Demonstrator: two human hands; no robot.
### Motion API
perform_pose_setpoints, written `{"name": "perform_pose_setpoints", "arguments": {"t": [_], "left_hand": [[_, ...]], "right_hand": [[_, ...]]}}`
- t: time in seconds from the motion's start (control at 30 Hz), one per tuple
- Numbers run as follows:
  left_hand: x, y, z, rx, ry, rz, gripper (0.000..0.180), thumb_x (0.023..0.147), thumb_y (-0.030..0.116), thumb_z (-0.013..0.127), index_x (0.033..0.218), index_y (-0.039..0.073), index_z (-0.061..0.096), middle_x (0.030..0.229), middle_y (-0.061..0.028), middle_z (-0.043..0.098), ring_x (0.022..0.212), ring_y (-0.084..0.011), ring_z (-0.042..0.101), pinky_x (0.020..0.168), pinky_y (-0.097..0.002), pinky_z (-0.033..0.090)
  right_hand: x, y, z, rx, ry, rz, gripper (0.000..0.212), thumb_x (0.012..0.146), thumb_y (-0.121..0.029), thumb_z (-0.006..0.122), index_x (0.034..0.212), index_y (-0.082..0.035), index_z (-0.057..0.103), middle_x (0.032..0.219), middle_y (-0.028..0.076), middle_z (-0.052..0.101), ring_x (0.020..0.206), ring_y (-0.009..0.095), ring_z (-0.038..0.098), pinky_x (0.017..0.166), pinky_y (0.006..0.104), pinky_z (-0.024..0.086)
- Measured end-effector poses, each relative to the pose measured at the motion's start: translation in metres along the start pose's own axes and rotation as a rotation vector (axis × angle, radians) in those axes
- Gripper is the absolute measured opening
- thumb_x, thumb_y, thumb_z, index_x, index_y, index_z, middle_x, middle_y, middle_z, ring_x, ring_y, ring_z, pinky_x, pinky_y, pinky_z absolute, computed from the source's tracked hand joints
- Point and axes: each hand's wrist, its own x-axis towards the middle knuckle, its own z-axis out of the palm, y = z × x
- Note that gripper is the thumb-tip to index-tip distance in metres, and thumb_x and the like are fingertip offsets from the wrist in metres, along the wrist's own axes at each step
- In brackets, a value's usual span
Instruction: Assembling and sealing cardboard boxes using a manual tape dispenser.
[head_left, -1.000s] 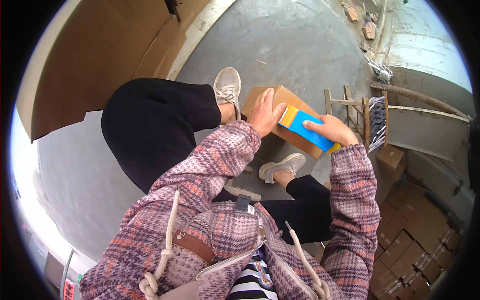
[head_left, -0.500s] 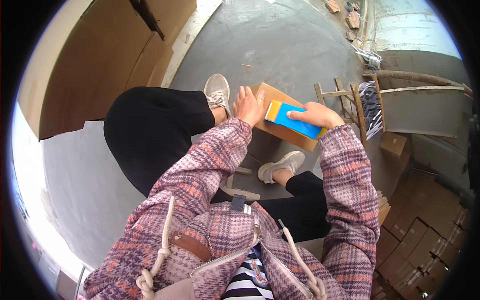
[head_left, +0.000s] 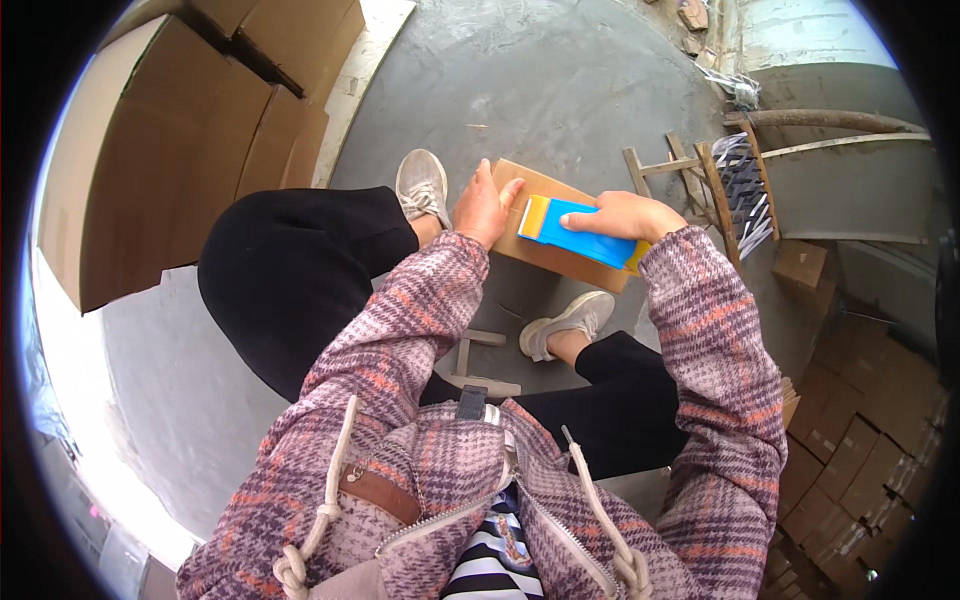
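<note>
A small brown cardboard box (head_left: pixel 548 184) stands on the floor between my feet. My left hand (head_left: pixel 483 207) grips its left end, with the thumb over the top edge and the fingers along the side. In my right hand (head_left: pixel 630 218) is a blue and yellow tape dispenser (head_left: pixel 585 232), lying across the top of the box. The thumb presses on its blue top, while the other fingers are hidden from above. Its yellow front end points left, close to my left hand.
Large cardboard boxes (head_left: pixel 180 150) are stacked at the left. A wooden stool frame (head_left: pixel 720 190) with woven strips stands to the right. Many flattened cartons (head_left: pixel 850 440) lie at the lower right. Part of a low stool (head_left: pixel 482 385) shows between my legs.
My left hand has shifted from the top of the box to its left end. The tape dispenser and my right hand have moved slightly left.
</note>
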Motion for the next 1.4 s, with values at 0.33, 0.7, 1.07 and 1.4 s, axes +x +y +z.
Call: {"name": "perform_pose_setpoints", "arguments": {"t": [0.33,0.7,1.07,1.4], "left_hand": [[0.001,-0.003,0.001,0.023,-0.022,-0.045,0.073,0.087,0.054,0.051,0.132,0.000,0.035,0.119,-0.0243,0.054,0.109,-0.0384,0.053,0.089,-0.0451,0.044],[-0.002,0.014,0.001,0.126,0.023,0.001,0.074,0.088,0.047,0.053,0.138,-0.002,0.027,0.134,-0.0224,0.043,0.125,-0.0327,0.042,0.100,-0.0438,0.035],[-0.011,0.051,0.069,0.579,0.016,0.649,0.057,0.093,0.037,0.039,0.140,0.006,0.031,0.147,-0.0133,0.027,0.139,-0.0272,0.018,0.112,-0.0497,0.004],[-0.011,0.055,0.067,0.606,-0.005,0.641,0.056,0.093,0.039,0.039,0.139,0.007,0.035,0.145,-0.0141,0.030,0.138,-0.0277,0.021,0.112,-0.0503,0.005]], "right_hand": [[-0.012,0.054,0.008,0.025,-0.008,0.079,0.087,0.072,-0.071,0.052,0.111,0.007,0.060,0.108,0.025,0.061,0.098,0.034,0.061,0.084,0.0388,0.047],[-0.011,0.095,0.022,0.067,0.033,0.109,0.080,0.072,-0.066,0.055,0.108,0.007,0.062,0.107,0.026,0.062,0.096,0.035,0.062,0.083,0.0392,0.047],[-0.021,0.081,0.013,0.082,-0.002,0.104,0.071,0.073,-0.058,0.056,0.111,0.001,0.062,0.109,0.023,0.062,0.097,0.033,0.062,0.083,0.0389,0.047],[-0.029,0.105,0.011,0.081,0.007,-0.004,0.074,0.074,-0.060,0.055,0.113,0.002,0.061,0.112,0.023,0.061,0.099,0.033,0.061,0.086,0.0378,0.046]]}}
